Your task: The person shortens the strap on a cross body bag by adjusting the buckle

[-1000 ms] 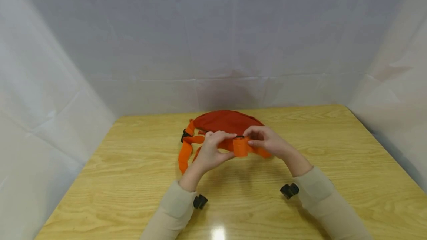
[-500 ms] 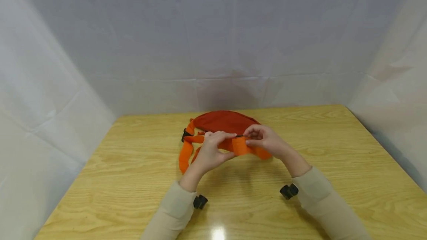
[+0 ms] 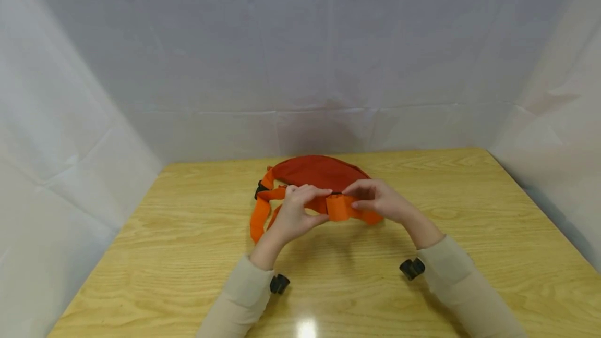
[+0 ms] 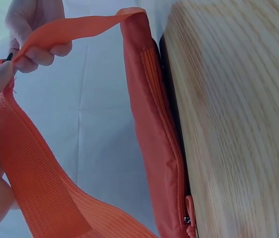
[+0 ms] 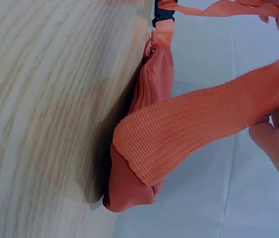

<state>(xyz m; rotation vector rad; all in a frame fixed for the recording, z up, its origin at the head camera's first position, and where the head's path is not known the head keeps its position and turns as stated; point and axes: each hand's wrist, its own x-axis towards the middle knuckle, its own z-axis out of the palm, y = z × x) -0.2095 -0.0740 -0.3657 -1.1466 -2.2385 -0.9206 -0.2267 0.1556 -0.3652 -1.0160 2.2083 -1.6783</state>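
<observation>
A red waist bag (image 3: pixel 319 170) lies on the table, with an orange webbing strap (image 3: pixel 338 208) lifted in front of it. My left hand (image 3: pixel 298 214) pinches the strap at a small black slider (image 3: pixel 336 192) between thumb and fingers. From the other side my right hand (image 3: pixel 382 201) holds the strap close to that slider, its fingertips on the webbing. A short orange loop stands out between the two hands. In the right wrist view, the loose strap end (image 5: pixel 149 153) hangs in front of the bag. How the webbing threads through the slider is too small to tell.
A black buckle (image 3: pixel 260 190) sits on the strap at the bag's left end, where more webbing loops over the table (image 3: pixel 188 254). A zipper pull (image 4: pixel 189 218) shows on the bag in the left wrist view. White sheeting (image 3: pixel 300 67) surrounds the back and sides.
My right hand has shifted slightly right, its fingers less bunched than half a second ago. The orange loop bulges out more than half a second ago. My left hand keeps nearly the same place.
</observation>
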